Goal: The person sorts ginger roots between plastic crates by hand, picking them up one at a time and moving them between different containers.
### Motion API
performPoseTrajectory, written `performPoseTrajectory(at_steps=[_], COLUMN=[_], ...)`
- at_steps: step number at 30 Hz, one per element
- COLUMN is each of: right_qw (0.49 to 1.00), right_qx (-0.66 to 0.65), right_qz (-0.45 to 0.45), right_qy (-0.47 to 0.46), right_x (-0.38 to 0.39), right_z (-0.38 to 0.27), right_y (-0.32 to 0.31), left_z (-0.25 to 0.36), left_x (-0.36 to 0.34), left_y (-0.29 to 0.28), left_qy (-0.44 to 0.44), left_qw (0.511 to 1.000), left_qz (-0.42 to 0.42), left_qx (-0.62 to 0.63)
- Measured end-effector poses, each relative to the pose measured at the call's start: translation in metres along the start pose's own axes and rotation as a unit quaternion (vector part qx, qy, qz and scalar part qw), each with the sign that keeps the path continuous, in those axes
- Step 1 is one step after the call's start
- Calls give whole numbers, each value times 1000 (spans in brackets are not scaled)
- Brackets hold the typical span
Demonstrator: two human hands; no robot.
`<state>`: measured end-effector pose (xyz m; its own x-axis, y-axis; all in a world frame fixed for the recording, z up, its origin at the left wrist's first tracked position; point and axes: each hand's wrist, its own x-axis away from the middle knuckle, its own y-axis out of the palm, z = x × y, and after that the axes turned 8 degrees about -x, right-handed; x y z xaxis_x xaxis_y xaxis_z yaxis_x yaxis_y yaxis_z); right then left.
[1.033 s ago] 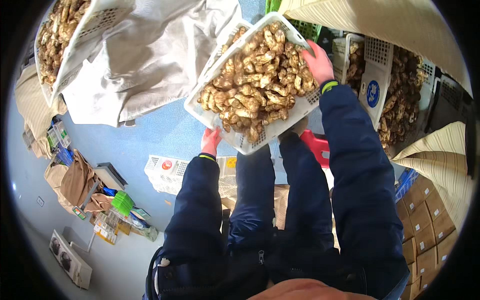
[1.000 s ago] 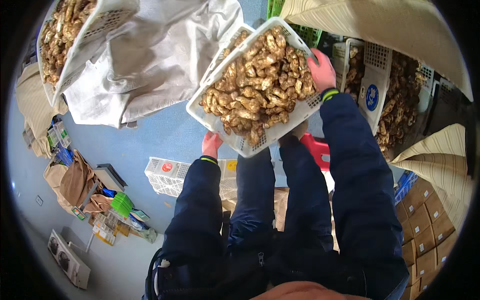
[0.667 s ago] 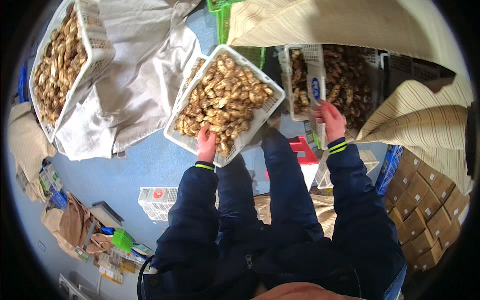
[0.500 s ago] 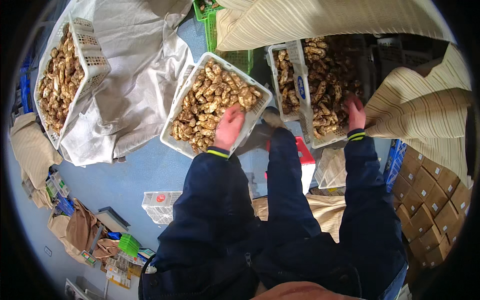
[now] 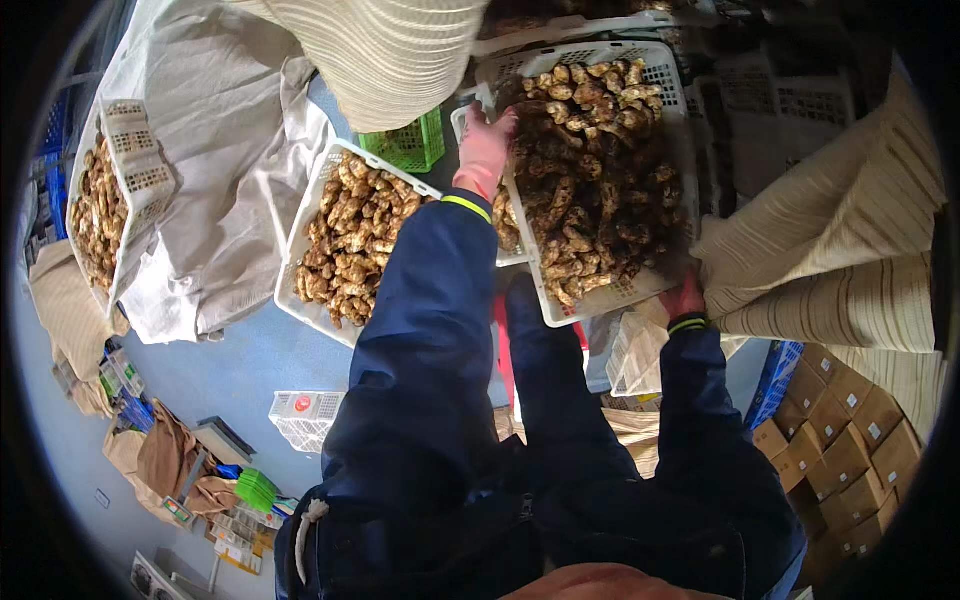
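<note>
A white plastic crate [image 5: 640,288] full of brown-and-pale mushrooms [image 5: 600,150] sits at the upper right, partly in shadow. My left hand [image 5: 483,148] grips its left rim, thumb and fingers on either side of the edge. At the near right corner of this crate is my right hand [image 5: 685,298], curled against the rim with its fingertips in shadow. Another crate is partly covered by it, and a few mushrooms [image 5: 508,225] show there beside my left sleeve. Left of my left forearm stands a further white crate [image 5: 292,262] heaped with mushrooms.
Striped cloth [image 5: 810,240] hangs close to my right hand, and more cloth [image 5: 400,50] drapes at the top. A green crate [image 5: 410,145] stands behind. Far left, a mushroom crate [image 5: 145,190] rests by a white sheet [image 5: 220,150]. Brown cartons [image 5: 840,430] are stacked at right.
My left hand has moved from the middle mushroom crate across to the right crate's left rim. My right hand has come down to its near corner. That crate appears larger and closer.
</note>
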<state>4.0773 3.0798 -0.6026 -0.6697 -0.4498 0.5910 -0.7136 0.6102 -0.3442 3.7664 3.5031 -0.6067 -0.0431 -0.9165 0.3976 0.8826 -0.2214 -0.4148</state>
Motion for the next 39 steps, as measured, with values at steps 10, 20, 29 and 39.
performPoseTrajectory(at_steps=[10,20,29,39], right_qw=[876,952,950,947], right_qx=[-468,-300,-290,-256], right_qz=[92,17,-116,-184], right_qy=[77,65,3,-58], right_x=[-16,-12,48,90], right_z=[4,-93,-157,-168], right_y=[19,29,283,461], left_z=[39,-34,-118,-240], left_x=[85,307,394,351], left_y=[-39,-164,-280,-343], left_qy=[-8,-294,-359,-331], left_qw=[954,943,829,788], left_qz=[13,93,292,334], left_qx=[-299,122,315,397])
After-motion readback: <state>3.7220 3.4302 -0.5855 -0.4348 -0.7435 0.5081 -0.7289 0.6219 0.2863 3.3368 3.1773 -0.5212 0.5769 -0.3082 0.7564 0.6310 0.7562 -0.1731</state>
